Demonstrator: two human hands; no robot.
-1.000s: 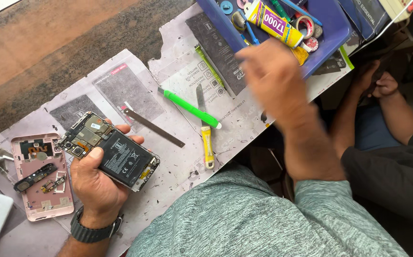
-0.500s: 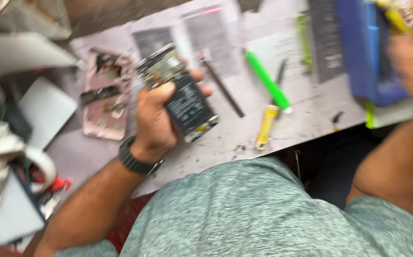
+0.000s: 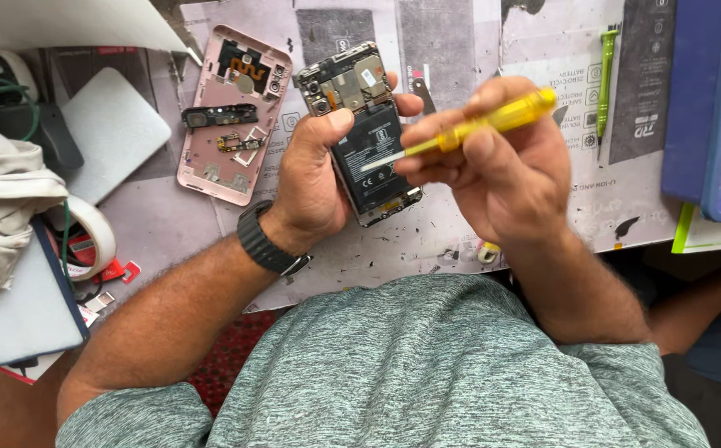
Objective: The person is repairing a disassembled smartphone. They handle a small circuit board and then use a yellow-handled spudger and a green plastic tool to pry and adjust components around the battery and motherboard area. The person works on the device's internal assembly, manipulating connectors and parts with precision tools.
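Left hand [image 3: 315,178] grips the opened phone [image 3: 362,133] above the counter [image 3: 460,241] — back cover [image 3: 232,112] lies beside it. Right hand [image 3: 501,166] clenches a yellow screwdriver [image 3: 468,129], tip on the battery [image 3: 373,158]. Risk: a slip or hard press could puncture the cell — or scratch the board.
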